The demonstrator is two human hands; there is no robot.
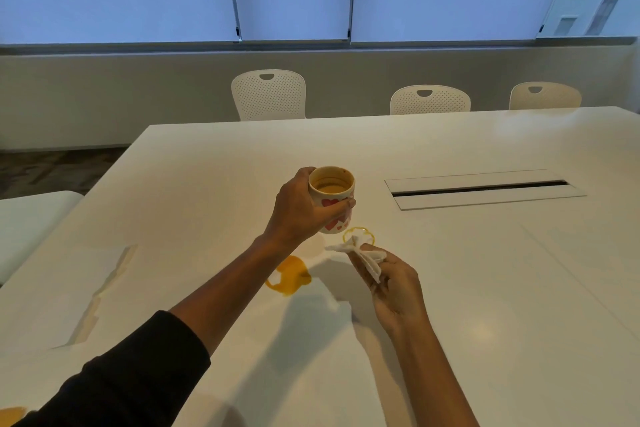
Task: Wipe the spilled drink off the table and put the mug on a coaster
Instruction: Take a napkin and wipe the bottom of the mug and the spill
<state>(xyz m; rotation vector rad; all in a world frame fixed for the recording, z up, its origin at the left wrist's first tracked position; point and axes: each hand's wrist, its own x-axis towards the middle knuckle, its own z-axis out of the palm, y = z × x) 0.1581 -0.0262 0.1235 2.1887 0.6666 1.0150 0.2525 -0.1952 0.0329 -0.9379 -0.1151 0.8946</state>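
Observation:
My left hand grips a white mug with red hearts and holds it lifted off the white table; brown drink shows inside. Under the mug's place lies a thin orange ring of spill. A larger orange puddle sits nearer me, partly behind my left forearm. My right hand pinches a crumpled white tissue whose tip reaches the ring. No coaster can be made out.
A recessed cable slot lies in the table to the right. Three white chairs stand along the far edge. A pale flat sheet lies at left, and another orange patch shows at the bottom left corner.

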